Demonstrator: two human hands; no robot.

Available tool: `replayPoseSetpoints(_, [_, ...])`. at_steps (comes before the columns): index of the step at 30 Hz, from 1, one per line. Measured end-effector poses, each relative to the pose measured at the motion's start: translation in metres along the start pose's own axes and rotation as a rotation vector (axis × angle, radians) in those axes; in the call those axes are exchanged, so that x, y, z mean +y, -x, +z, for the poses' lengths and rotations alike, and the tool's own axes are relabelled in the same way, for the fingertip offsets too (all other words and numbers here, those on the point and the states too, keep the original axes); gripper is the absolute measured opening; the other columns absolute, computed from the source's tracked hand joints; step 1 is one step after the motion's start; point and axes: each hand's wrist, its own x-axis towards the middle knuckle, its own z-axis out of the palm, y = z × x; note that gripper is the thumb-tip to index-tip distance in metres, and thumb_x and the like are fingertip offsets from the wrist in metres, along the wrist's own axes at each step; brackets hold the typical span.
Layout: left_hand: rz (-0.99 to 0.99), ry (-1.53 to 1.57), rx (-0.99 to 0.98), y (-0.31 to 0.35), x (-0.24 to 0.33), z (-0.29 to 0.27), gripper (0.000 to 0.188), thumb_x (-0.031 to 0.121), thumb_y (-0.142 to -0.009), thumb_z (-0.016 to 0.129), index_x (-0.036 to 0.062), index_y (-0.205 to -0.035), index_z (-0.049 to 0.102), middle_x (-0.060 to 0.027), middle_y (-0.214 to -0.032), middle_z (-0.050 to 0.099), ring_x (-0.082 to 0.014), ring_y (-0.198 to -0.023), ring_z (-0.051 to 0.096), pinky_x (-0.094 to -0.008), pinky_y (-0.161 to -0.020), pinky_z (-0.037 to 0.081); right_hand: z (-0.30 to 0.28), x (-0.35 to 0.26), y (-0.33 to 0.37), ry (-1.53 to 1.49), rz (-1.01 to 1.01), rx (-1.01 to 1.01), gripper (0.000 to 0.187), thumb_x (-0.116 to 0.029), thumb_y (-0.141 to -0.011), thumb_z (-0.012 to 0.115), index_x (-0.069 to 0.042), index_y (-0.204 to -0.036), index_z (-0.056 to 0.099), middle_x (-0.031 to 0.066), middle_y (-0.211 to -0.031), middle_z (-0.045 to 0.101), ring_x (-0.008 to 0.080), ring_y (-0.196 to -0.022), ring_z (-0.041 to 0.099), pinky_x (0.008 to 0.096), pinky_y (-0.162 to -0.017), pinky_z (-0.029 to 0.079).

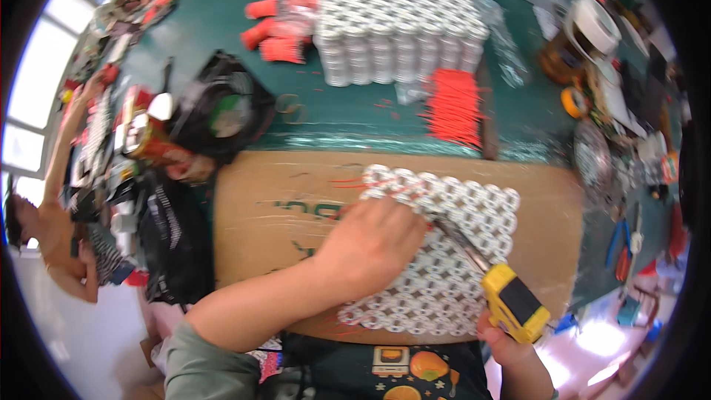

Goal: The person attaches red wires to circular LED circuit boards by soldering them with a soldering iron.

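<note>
Rows of small white ring-shaped pieces (444, 304) lie in a block on a cardboard sheet. My left hand (374, 244) rests over the upper left part of the block, with its fingers curled down and pressed together. Its fingertips are mostly hidden, and a bit of red shows beside them. In my right hand (507, 344) is a yellow-and-black tool (516, 302) with a long metal shaft, much like a soldering iron. The tip of the shaft meets the pieces just right of my left fingers. Thin red wires (348, 182) stick out at the block's left edge.
Beyond the cardboard (548, 237) stands a tall stack of white spool-like cylinders (396, 22). A pile of red wires (454, 107) lies before it, bundled red pieces (278, 41) beside it. Black bags (229, 107) sit left, pliers (621, 248) right. Another person (63, 252) is far left.
</note>
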Motion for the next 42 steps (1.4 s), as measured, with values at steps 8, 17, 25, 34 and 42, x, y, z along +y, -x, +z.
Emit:
replayPoseSetpoints(8, [-0.080, -0.122, 0.007, 0.003, 0.003, 0.017, 0.026, 0.016, -0.084, 0.062, 0.0012, -0.105, 0.066, -0.0087, -0.096, 0.059, -0.0257, -0.091, 0.060, -0.0393, -0.080, 0.049, 0.008, 0.007, -0.007, -0.304, -0.151, 0.064, 0.066, -0.029, -0.092, 0.075, 0.008, -0.139, 0.046, 0.0039, -0.072, 0.054, 0.0136, -0.059, 0.052, 0.0274, -0.054, 0.046])
replayPoseSetpoints(17, [-0.190, 0.018, 0.060, 0.001, 0.002, 0.003, 0.026, 0.010, -0.083, 0.062, 0.0031, -0.108, 0.065, -0.0095, -0.102, 0.060, -0.0287, -0.102, 0.060, -0.0411, -0.091, 0.049, 0.006, 0.008, -0.008, -0.290, -0.143, 0.020, 0.072, -0.029, -0.096, 0.072, 0.006, -0.148, 0.038, 0.0030, -0.079, 0.051, 0.0144, -0.068, 0.052, 0.0273, -0.061, 0.046])
replayPoseSetpoints(25, [-0.169, 0.144, 0.164, 0.007, 0.003, -0.021, 0.024, 0.006, -0.078, 0.069, 0.0057, -0.102, 0.067, -0.0079, -0.093, 0.063, -0.0276, -0.093, 0.064, -0.0395, -0.085, 0.053, 0.017, -0.004, -0.006, -0.349, -0.112, 0.172, 0.090, -0.036, -0.083, 0.085, 0.011, -0.145, 0.039, 0.0035, -0.069, 0.053, 0.0131, -0.057, 0.050, 0.0288, -0.053, 0.045])
replayPoseSetpoints(34, [-0.191, 0.001, 0.161, 0.017, 0.024, -0.033, 0.027, 0.001, -0.076, 0.076, 0.0047, -0.103, 0.072, -0.0068, -0.093, 0.066, -0.0263, -0.081, 0.066, -0.0371, -0.073, 0.055, 0.013, -0.012, 0.010, -0.115, -0.119, 0.011, 0.027, -0.030, -0.088, 0.078, -0.009, -0.079, 0.062, -0.0006, -0.070, 0.058, 0.0134, -0.062, 0.055, 0.0301, -0.056, 0.043])
replayPoseSetpoints(42, [-0.183, -0.115, -0.006, 0.016, 0.038, -0.025, 0.035, 0.006, -0.075, 0.066, 0.0057, -0.110, 0.071, -0.0058, -0.098, 0.066, -0.0246, -0.089, 0.064, -0.0396, -0.081, 0.051, 0.003, 0.012, 0.027, -0.074, -0.208, -0.043, 0.036, -0.029, -0.083, 0.086, -0.006, -0.102, 0.065, 0.0051, -0.086, 0.067, 0.0176, -0.071, 0.065, 0.0303, -0.065, 0.052])
